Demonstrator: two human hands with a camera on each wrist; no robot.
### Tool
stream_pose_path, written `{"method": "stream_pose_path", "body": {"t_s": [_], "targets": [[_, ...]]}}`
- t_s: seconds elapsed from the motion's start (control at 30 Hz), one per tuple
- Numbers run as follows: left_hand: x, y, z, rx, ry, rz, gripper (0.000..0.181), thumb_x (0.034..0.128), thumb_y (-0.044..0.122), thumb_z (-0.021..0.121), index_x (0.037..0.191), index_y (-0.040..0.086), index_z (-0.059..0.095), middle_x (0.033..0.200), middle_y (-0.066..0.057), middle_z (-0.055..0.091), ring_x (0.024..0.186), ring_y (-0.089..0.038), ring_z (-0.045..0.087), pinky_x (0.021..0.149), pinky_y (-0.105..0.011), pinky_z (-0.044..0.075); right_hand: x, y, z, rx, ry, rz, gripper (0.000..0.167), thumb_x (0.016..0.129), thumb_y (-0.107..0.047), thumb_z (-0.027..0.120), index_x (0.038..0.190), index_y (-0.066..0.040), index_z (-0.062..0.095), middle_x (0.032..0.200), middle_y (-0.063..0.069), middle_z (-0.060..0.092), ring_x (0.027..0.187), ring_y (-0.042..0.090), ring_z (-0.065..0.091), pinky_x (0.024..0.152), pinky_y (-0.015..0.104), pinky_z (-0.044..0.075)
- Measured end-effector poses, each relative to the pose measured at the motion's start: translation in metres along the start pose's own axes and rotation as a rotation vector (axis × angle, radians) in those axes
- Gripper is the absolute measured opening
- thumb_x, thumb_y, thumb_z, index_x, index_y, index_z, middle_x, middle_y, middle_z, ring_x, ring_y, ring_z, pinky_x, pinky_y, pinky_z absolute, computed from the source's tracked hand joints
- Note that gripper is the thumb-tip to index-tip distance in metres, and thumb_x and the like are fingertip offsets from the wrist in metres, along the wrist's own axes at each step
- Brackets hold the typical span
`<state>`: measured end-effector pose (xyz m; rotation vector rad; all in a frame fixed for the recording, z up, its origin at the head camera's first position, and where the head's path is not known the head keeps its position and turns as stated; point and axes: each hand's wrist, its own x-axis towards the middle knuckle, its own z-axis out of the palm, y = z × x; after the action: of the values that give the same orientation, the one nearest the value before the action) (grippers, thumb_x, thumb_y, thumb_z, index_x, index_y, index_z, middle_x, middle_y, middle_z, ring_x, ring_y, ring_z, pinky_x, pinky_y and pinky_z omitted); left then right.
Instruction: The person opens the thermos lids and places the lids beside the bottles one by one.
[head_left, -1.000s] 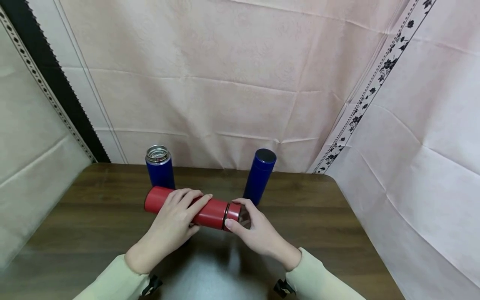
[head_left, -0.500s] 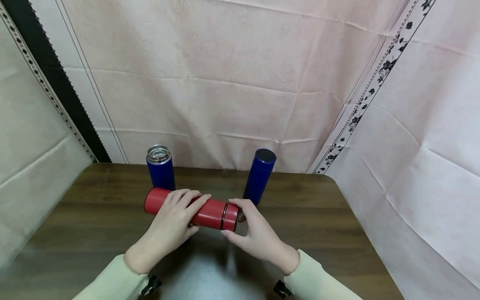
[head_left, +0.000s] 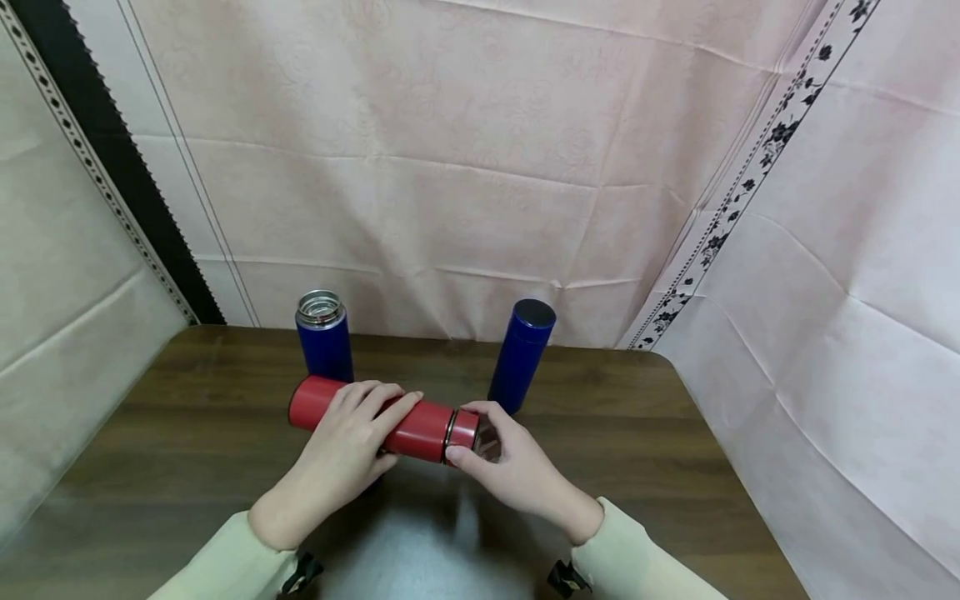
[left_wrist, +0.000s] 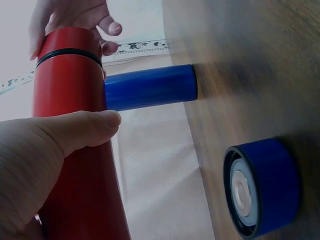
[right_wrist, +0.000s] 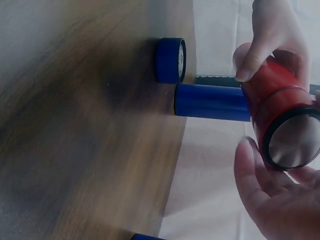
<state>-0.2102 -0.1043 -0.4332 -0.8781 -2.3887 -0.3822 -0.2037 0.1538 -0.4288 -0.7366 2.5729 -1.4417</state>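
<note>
A red bottle (head_left: 422, 429) lies almost level in the air above the table, its capped end toward the right. My left hand (head_left: 341, 442) grips its body from above, the thumb across the red side in the left wrist view (left_wrist: 75, 180). Around the red cap (head_left: 462, 431) is my right hand (head_left: 525, 467), with the thumb at the seam and a finger over the top; in the right wrist view the right hand (right_wrist: 270, 200) is curved beside the cap's shiny end (right_wrist: 296, 141).
Behind the red bottle stand an uncapped blue bottle (head_left: 326, 346) at left and a closed blue bottle (head_left: 519, 357) at right. A blue cap (left_wrist: 270, 187) rests on the wooden table (head_left: 187, 450), hidden from the head view. Cloth (head_left: 450, 167) hangs behind the table.
The right hand's fingers have shifted around the cap; the thumb moved from below its lower edge up onto its near side. The left hand and the red bottle stay nearly where they were.
</note>
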Motion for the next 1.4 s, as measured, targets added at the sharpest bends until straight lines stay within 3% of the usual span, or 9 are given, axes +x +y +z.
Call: {"method": "stream_pose_path", "body": {"t_s": [0.13,0.23,0.37,0.6,0.73,0.9,1.0,1.2,1.4], "targets": [[0.0001,-0.001,-0.001,0.002,0.0,-0.009,0.077,0.0622,0.022,0.089,0.132,0.014,0.057,0.117,-0.009,0.057,0.108,-0.031,0.05,0.096,-0.052,0.039,-0.0007,-0.0031,0.001,-0.119,0.039,-0.099,0.069,0.084,-0.046,0.072,0.14,-0.021,0.041,0.12,-0.009,0.051,0.095,0.01,0.055,0.08,0.036,0.053],[0.0002,-0.0007,-0.0018,0.0,0.003,-0.008,0.077,0.0624,0.023,0.089,0.132,0.014,0.057,0.116,-0.009,0.057,0.108,-0.031,0.05,0.095,-0.052,0.039,-0.0016,-0.0042,0.0008,-0.171,0.054,-0.139,0.071,0.083,-0.046,0.073,0.141,-0.024,0.038,0.124,-0.012,0.047,0.099,0.008,0.052,0.082,0.034,0.052],[0.0003,0.0011,-0.0019,-0.005,-0.001,-0.005,0.076,0.0634,0.024,0.088,0.132,0.015,0.057,0.117,-0.008,0.057,0.109,-0.031,0.05,0.095,-0.052,0.039,-0.003,-0.0028,-0.0001,-0.1,0.042,-0.077,0.07,0.083,-0.049,0.072,0.14,-0.03,0.036,0.12,-0.009,0.051,0.098,0.01,0.055,0.082,0.035,0.053],[0.0008,0.0035,-0.0008,-0.01,-0.001,0.0,0.077,0.0634,0.024,0.089,0.133,0.015,0.057,0.118,-0.008,0.057,0.109,-0.031,0.05,0.096,-0.052,0.039,-0.0042,-0.0014,-0.001,0.044,-0.01,0.029,0.047,0.093,-0.043,0.062,0.134,-0.029,0.043,0.109,-0.001,0.06,0.09,0.019,0.061,0.074,0.037,0.055],[-0.0009,0.0047,-0.0008,-0.006,-0.018,-0.006,0.079,0.0623,0.024,0.09,0.133,0.015,0.056,0.119,-0.008,0.057,0.11,-0.031,0.049,0.096,-0.052,0.038,-0.0053,-0.0007,0.0008,0.021,-0.002,0.012,0.052,0.09,-0.045,0.066,0.134,-0.027,0.044,0.11,-0.003,0.059,0.089,0.017,0.061,0.075,0.036,0.055],[-0.0029,0.0055,-0.0001,0.0,-0.035,-0.019,0.08,0.0619,0.024,0.091,0.133,0.016,0.056,0.119,-0.008,0.057,0.11,-0.03,0.049,0.096,-0.052,0.039,-0.008,-0.0009,0.003,-0.124,0.04,-0.078,0.07,0.083,-0.048,0.073,0.139,-0.023,0.04,0.12,-0.01,0.05,0.095,0.009,0.055,0.08,0.032,0.053],[-0.003,0.0048,0.0009,0.0,-0.034,-0.018,0.079,0.0624,0.024,0.09,0.133,0.015,0.056,0.118,-0.008,0.057,0.11,-0.031,0.05,0.095,-0.052,0.039,-0.0085,-0.0016,0.003,-0.149,0.045,-0.11,0.073,0.081,-0.047,0.074,0.14,-0.023,0.038,0.122,-0.011,0.048,0.098,0.008,0.054,0.083,0.032,0.052],[-0.0013,0.0032,0.0016,-0.001,-0.01,-0.009,0.079,0.0621,0.023,0.09,0.133,0.015,0.056,0.118,-0.009,0.057,0.109,-0.031,0.05,0.096,-0.052,0.038,-0.0064,-0.0007,0.0003,-0.048,0.036,-0.008,0.064,0.084,-0.05,0.07,0.138,-0.029,0.041,0.115,-0.006,0.055,0.095,0.013,0.058,0.08,0.034,0.054],[-0.001,0.0036,0.0015,0.003,-0.005,0.007,0.078,0.0622,0.022,0.09,0.133,0.015,0.056,0.118,-0.009,0.057,0.11,-0.031,0.05,0.095,-0.052,0.039,-0.0047,0.0046,-0.0013,-0.014,0.003,0.07,0.045,0.093,-0.046,0.06,0.131,-0.026,0.048,0.107,-0.003,0.06,0.09,0.015,0.06,0.077,0.031,0.053]]}}
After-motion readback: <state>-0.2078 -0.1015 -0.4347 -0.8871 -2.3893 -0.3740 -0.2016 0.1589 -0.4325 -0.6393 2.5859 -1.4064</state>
